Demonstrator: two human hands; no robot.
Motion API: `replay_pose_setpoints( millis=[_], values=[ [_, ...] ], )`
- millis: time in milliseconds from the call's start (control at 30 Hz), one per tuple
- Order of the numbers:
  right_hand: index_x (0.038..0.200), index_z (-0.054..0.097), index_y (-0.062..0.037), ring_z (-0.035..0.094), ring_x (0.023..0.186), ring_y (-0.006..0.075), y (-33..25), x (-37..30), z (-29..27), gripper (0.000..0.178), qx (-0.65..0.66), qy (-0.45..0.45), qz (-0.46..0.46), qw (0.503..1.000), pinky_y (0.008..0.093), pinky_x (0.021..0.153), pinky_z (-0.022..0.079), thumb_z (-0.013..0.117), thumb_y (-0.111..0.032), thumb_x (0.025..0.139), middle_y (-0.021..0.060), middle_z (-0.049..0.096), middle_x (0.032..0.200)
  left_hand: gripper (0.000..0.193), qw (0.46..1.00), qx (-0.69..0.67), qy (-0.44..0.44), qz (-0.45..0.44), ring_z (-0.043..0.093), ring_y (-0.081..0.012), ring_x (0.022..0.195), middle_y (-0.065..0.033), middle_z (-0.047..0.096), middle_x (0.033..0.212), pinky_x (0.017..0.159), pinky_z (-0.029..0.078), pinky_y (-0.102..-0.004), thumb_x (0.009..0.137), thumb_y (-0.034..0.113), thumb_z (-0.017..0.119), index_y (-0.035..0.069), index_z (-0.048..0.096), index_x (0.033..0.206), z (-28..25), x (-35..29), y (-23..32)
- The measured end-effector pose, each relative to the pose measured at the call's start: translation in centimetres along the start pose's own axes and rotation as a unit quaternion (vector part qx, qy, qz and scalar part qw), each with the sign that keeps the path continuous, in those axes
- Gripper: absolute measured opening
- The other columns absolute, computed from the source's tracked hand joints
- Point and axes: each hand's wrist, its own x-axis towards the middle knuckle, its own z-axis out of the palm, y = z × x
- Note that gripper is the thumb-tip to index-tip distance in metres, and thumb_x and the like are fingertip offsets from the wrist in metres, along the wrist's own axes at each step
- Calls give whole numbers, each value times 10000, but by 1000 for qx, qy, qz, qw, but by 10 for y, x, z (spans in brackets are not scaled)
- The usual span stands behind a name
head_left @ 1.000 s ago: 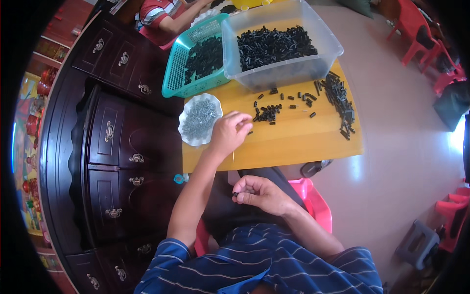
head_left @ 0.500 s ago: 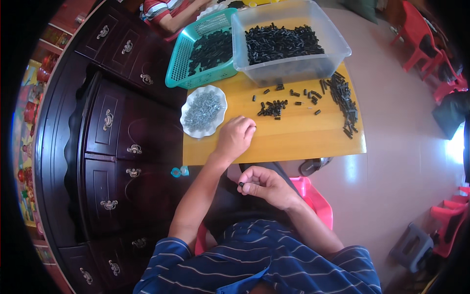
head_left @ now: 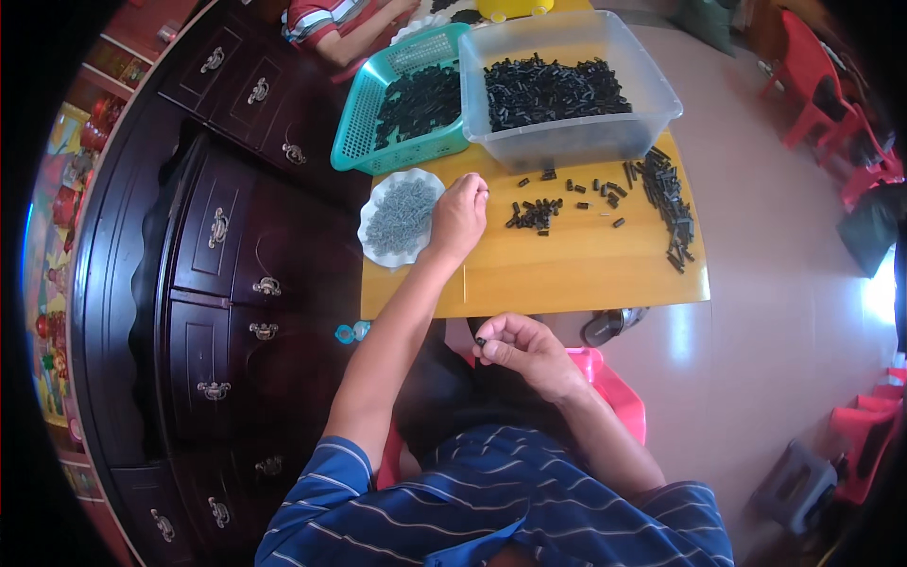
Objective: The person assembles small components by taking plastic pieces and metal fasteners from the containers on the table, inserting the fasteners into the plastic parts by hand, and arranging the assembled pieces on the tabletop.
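My left hand (head_left: pixel 459 219) is reached out over the yellow table, beside the right rim of a scalloped white plate (head_left: pixel 374 248). Its fingers are closed, and whatever is between them is too small to make out. On the plate lies a heap of small clear, greyish pieces (head_left: pixel 401 215). Close to my body, just off the table's near edge, my right hand (head_left: pixel 531 354) pinches a small black cylindrical piece (head_left: pixel 482 341) between thumb and fingers. A loose cluster of short black cylinders (head_left: pixel 535 215) lies on the tabletop, right of my left hand.
A green basket (head_left: pixel 351 142) and a clear plastic bin (head_left: pixel 567 142), both holding black pieces, stand at the table's far side. Longer black tubes (head_left: pixel 673 213) line the right edge. Dark drawers (head_left: pixel 203 227) flank the left. Another person's arm (head_left: pixel 354 40) shows beyond the basket.
My left hand has moved farther forward over the table, up alongside the plate. The right hand has shifted slightly forward and to the right, still pinching the black piece.
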Motion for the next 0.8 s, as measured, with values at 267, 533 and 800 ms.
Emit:
replay_pose_setpoints(
  millis=[267,533,800],
  values=[
    [1149,631,-6,629,945,102,3,1,-1,167,16,-12,14,1000,260,898,516,654,-104,1016,35,669,1021,73,998,-57,-37,-1,725,-290,734,-158,711,822,642,541,-362,945,54,651,31,636,1012,9,-5,7],
    [1132,630,-2,631,939,106,1,2,-1,155,1,-10,17,1000,260,895,515,648,-103,1016,44,676,1021,51,989,-107,25,-104,743,-166,747,-88,729,812,679,567,-296,961,44,620,12,645,993,16,-20,11],
    [1107,635,-4,639,948,115,2,1,0,136,-1,-19,16,1000,266,894,517,642,-108,1020,50,677,1018,58,977,-129,-48,-164,731,-143,733,-84,747,851,665,564,-287,972,53,607,12,632,1004,17,-10,22]
  ],
)
